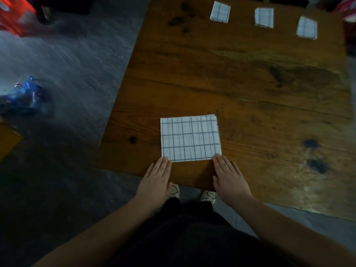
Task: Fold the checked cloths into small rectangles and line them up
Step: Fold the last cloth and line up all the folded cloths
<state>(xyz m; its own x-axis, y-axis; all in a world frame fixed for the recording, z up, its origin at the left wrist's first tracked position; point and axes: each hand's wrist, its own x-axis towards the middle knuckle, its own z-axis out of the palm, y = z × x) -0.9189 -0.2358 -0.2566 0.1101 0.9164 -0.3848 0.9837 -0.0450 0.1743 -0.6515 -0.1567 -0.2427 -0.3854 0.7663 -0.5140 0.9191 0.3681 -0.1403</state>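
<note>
Resting palm down on the brown wooden table (250,83), the person's left hand (157,178) and right hand (229,176) lie flat, fingers straight and close together, gripping nothing; each hand's fingertips touch a near corner of the white, blue-checked folded cloth (190,138), which spreads just beyond and between them. Well beyond both hands, three small folded checked rectangles (264,17) sit in a row, apart from one another

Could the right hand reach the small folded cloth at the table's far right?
Probably, with a lean. Only bare table lies between the right hand and that folded cloth, but it sits near the far edge.
</note>
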